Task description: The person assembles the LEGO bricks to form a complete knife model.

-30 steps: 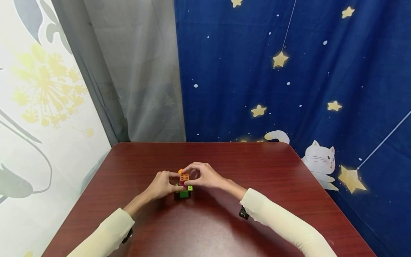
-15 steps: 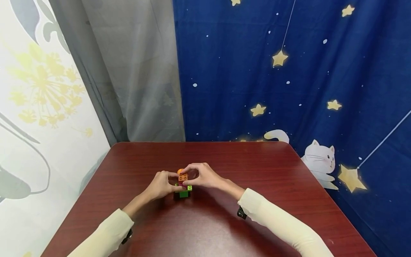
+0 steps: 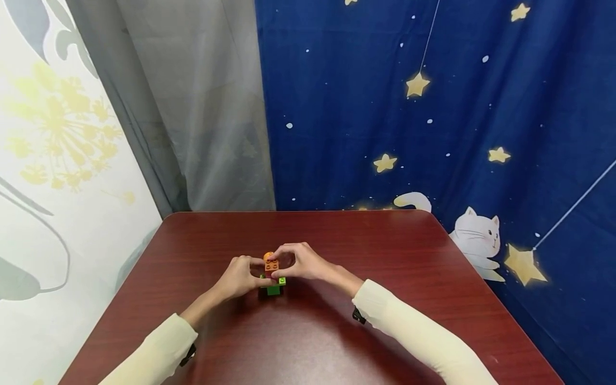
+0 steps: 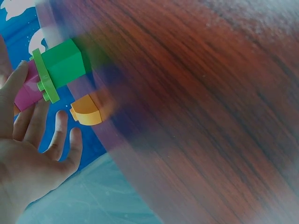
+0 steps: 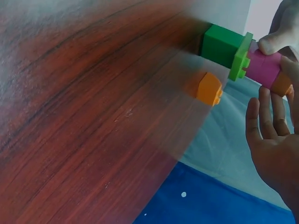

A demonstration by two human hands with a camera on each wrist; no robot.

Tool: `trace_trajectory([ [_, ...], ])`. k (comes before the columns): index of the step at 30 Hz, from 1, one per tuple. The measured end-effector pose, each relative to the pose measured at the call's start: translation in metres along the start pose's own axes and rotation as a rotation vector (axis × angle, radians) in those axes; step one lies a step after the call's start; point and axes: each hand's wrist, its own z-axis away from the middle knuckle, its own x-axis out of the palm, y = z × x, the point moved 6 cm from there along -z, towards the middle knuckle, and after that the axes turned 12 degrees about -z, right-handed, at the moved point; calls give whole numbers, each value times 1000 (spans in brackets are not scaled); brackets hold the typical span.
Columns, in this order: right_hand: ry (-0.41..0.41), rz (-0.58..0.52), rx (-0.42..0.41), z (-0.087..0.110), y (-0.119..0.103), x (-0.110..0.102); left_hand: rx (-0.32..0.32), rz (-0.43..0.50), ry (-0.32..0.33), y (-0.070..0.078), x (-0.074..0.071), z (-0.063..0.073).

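Observation:
A small stack of toy building blocks stands upright on the table. From the bottom up it has a green block (image 3: 273,290), a light green studded plate (image 4: 45,77), a pink block (image 5: 262,67) and an orange block (image 3: 271,265) on top. My left hand (image 3: 237,279) pinches the stack at the pink block between thumb and fingers. My right hand (image 3: 306,263) pinches the orange block from the right, its other fingers spread in the right wrist view. Behind the stack lies a loose orange-yellow curved block (image 4: 86,111), partly hidden in the head view.
A dark red-brown wooden table (image 3: 356,240) lies under both hands. Its far edge meets a blue star curtain (image 3: 337,107) and a grey curtain (image 3: 207,107). A white patterned cloth (image 3: 72,214) hangs at the left.
The head view has shifted slightly. Both hands stay at the stack with nearly the same hold, and the orange block has moved barely, a touch to the left.

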Motion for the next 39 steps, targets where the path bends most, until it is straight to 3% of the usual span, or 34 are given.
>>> trace_trajectory([
  [11,9,-132,9,4,11,6,22,-9,31,0,1,4],
  [16,46,-90,-24,6,10,5,42,-8,31,3,-2,5],
  [25,56,-53,-67,11,11,6,-7,62,23,3,-5,13],
  [32,92,-46,-60,13,14,6,-49,-8,65,6,-11,16],
  [39,136,-54,-24,15,13,7,10,9,133,11,-20,14],
])
